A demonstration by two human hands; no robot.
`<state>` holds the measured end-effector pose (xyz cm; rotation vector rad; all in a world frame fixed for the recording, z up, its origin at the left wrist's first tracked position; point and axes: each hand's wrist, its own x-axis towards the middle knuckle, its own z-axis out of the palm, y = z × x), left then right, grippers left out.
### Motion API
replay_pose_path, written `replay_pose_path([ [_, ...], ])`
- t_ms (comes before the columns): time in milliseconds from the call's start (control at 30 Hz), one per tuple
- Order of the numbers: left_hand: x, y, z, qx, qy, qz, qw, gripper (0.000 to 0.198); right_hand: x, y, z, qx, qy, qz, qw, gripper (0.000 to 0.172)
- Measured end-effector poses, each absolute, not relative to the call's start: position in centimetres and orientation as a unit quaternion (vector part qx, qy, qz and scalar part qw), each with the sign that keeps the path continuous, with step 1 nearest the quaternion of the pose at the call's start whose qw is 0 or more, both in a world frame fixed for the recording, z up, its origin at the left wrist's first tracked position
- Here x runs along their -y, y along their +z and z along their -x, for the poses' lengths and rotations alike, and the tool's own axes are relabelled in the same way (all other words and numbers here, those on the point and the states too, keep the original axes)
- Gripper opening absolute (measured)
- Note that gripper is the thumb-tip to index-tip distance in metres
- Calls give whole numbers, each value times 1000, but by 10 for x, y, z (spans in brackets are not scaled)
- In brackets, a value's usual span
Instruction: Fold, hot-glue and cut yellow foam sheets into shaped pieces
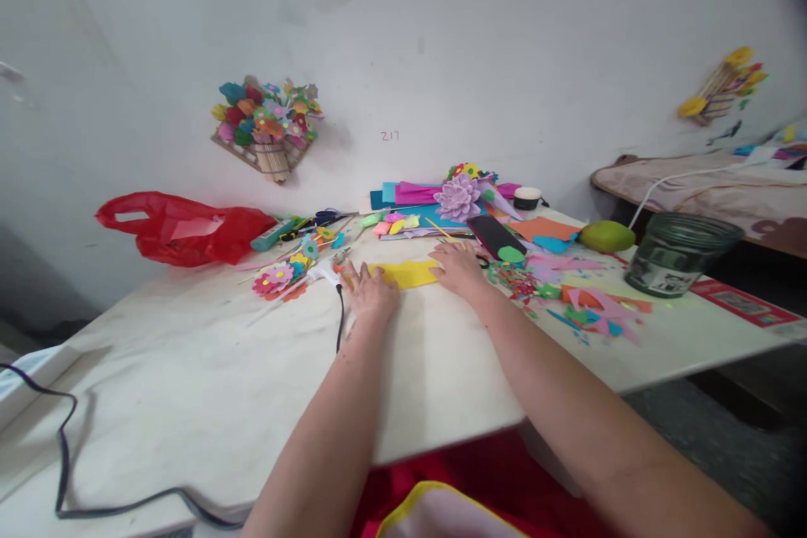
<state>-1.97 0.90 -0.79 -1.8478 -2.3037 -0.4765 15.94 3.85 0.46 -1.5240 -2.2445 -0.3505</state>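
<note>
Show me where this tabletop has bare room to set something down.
Widest: the tabletop left of the left forearm, bordered by the colorful flowers behind and the black cable in front. Smaller: between the forearms, in front of the yellow sheet. Crowded: right of the right hand, where colored scraps spread toward the green jar, and along the wall.

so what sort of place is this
Probably a craft workspace, perhaps in a home or small workshop: a table with a flat yellow strip, coloured scraps strewn about, and a bright flower arrangement hanging behind.
</note>
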Motion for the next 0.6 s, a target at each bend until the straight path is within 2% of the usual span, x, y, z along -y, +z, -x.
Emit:
replay_pose_path([
  [100,-7,-7,20,765,-164,619,73,43,-31,8,-144,858,-128,455,199,25],
  [200,-5,-5,19,759,-172,624,71,41,-26,9,-130,895,-124,398,158,21],
  [367,-1,-1,18,751,-196,626,67,37,-28,6,-122,905,-139,382,123,25],
  [600,-4,2,27,759,-247,601,45,33,-27,3,-122,902,-92,392,159,22],
])
